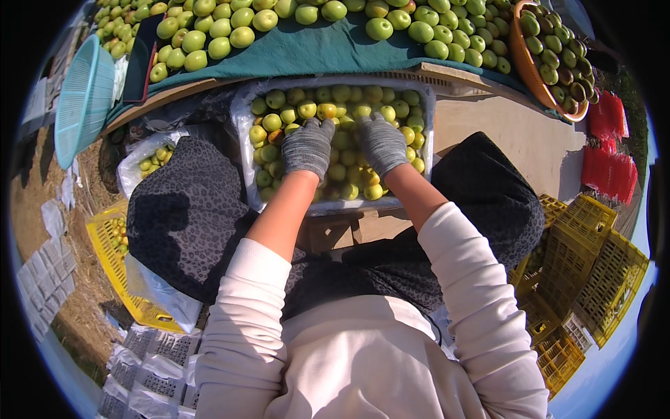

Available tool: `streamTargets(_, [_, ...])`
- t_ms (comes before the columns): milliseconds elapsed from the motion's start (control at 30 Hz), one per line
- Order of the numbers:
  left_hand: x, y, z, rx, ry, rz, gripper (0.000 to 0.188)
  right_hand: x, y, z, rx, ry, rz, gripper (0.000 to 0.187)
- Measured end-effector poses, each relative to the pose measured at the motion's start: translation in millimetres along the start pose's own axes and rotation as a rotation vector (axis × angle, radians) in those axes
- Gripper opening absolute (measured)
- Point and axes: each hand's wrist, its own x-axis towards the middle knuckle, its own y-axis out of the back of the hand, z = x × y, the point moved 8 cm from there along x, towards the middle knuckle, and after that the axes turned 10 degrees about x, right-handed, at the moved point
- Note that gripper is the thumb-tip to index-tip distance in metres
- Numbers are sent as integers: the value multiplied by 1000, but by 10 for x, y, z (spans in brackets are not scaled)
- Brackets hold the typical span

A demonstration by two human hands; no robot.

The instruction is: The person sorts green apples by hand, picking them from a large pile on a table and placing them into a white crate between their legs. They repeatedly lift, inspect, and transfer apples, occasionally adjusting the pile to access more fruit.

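In front of me stands a crate (243, 150) lined with clear plastic film and filled with round green fruits (349, 173) that look like jujubes; a few are tinged orange-brown. Both of my hands wear grey knit gloves and rest on the fruits. My left hand (308, 148) lies left of the crate's middle, its fingers pointing away from me and a little apart. Just to its right, my right hand (384, 143) has its fingers spread over the fruits as well. The undersides of both hands are hidden, and no fruit shows lifted in either.
Beyond the crate, more green fruits (241, 36) are heaped on a table covered with green cloth (300, 52). A blue basket (84, 98) and an orange basket (534, 66) flank it. Yellow crates (586, 223) stack at right; another yellow crate (115, 258) is left. Red bags (609, 171) lie far right.
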Motion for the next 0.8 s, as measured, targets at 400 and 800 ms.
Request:
streamTargets(400, [72,88,-62,14,51,-261,31,2,-128,-398,196,-72,-83,24])
streamTargets(800, [-249,-116,-213,-1509,399,-496,40,-389,-42,-43,762,47,56,39])
